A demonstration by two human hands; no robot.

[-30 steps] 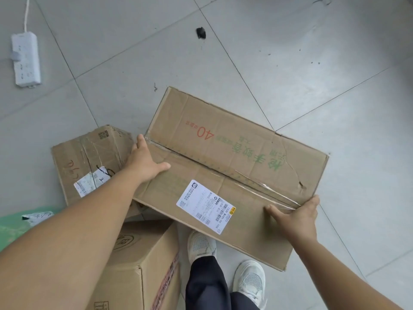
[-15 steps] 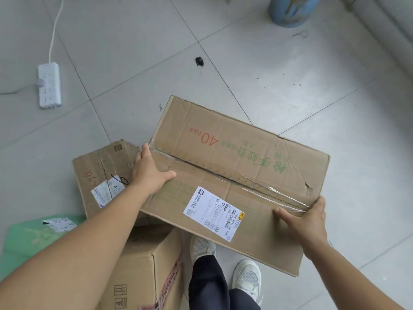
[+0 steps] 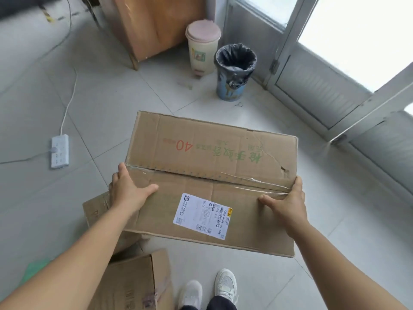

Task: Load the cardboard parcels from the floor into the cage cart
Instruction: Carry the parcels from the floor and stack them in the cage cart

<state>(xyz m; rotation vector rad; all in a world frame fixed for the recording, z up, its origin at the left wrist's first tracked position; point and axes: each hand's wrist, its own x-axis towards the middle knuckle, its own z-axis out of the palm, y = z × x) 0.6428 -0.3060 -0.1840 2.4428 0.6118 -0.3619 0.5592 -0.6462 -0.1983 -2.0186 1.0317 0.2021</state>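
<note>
Both hands clamp the big cardboard parcel (image 3: 212, 175) by its short ends: left hand (image 3: 128, 191) on the left edge with thumb laid across the top face, fingers wrapped over the side; right hand (image 3: 288, 199) mirrors it on the right edge, thumb on top pointing inward. Parcel is off the floor, held flat at about waist height above the white shoes (image 3: 209, 287), top face up, taped centre seam running left-right, white shipping label (image 3: 202, 215) on the near flap, red "40" and green print on the far flap. Two more cardboard boxes sit on the floor below left: one (image 3: 96, 211) partly hidden under the left forearm, another (image 3: 136, 283) near the left shoe. Further out on the tile floor (image 3: 33, 209): white power strip (image 3: 60, 151) at left, a pink-lidded bin (image 3: 203, 48) and a blue bin with black liner (image 3: 234, 71) near the window frame. Cage cart not in view.
</note>
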